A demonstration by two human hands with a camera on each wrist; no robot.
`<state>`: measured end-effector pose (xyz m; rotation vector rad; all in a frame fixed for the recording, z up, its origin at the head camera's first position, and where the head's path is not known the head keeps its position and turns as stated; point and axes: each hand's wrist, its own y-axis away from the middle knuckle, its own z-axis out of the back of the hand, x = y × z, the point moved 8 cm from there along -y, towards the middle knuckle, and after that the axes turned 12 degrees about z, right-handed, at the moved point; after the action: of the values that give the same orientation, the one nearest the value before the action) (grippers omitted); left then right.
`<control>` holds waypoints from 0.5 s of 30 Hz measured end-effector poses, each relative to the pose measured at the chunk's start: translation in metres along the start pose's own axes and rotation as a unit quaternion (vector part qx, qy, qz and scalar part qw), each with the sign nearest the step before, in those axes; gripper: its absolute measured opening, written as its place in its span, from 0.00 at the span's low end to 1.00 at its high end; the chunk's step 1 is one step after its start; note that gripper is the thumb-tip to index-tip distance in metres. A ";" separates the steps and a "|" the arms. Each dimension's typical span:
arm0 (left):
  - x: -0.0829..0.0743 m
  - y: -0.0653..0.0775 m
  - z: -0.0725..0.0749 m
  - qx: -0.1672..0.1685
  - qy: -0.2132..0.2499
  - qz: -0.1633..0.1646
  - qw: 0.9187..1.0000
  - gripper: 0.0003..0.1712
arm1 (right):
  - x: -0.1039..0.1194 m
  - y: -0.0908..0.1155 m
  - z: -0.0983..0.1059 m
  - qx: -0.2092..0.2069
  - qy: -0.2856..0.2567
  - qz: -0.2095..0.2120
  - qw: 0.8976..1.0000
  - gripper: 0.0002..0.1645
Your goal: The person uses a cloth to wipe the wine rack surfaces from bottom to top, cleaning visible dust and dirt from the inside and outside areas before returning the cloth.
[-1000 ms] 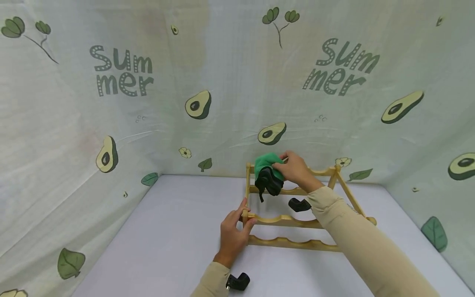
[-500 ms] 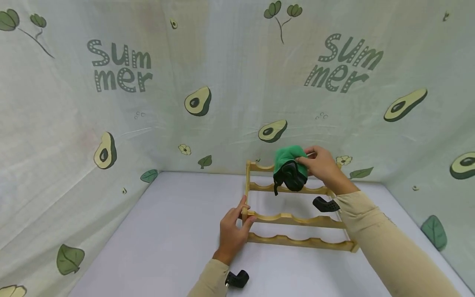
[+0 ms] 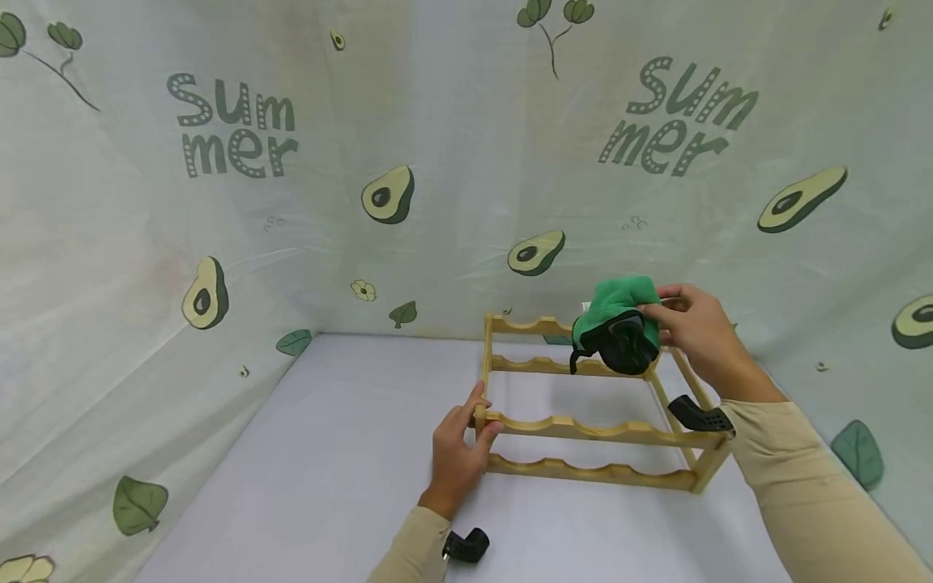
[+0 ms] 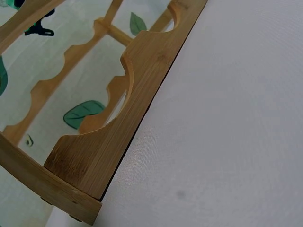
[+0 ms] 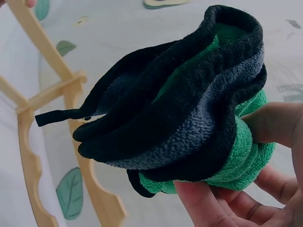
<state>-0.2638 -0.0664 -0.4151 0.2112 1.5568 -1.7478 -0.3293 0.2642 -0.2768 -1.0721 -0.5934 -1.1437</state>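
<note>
A wooden wine rack (image 3: 583,431) with scalloped rails stands on the white table. Its front left corner is gripped by my left hand (image 3: 461,461), thumb on the near side; that hand is out of sight in the left wrist view, where a rack rail (image 4: 109,146) fills the left part. My right hand (image 3: 703,336) pinches a bunched green and grey terry cloth (image 3: 619,304) with black edging. The cloth overlaps the back rails at the right; whether it touches them I cannot tell. In the right wrist view, the folded cloth (image 5: 189,127) has a black strap hanging off one side.
Behind the rack hangs a pale fabric backdrop (image 3: 452,121) printed with avocados and leaves. The white table (image 3: 350,453) stretches left and in front of the rack. A black device sits at the right wrist (image 3: 696,414), another at the left wrist (image 3: 466,546).
My right hand has carried the cloth rightward along the rack's back, from its left end toward its right end. The left hand has kept its grip on the corner.
</note>
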 end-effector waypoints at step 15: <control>-0.001 -0.002 0.001 -0.004 -0.004 0.002 1.000 0.33 | -0.002 0.035 0.062 -0.066 0.001 0.026 0.997 0.14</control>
<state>-0.2640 -0.0669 -0.4121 0.2033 1.5572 -1.7365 -0.2898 0.3225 -0.2663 -1.1927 -0.4909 -1.1505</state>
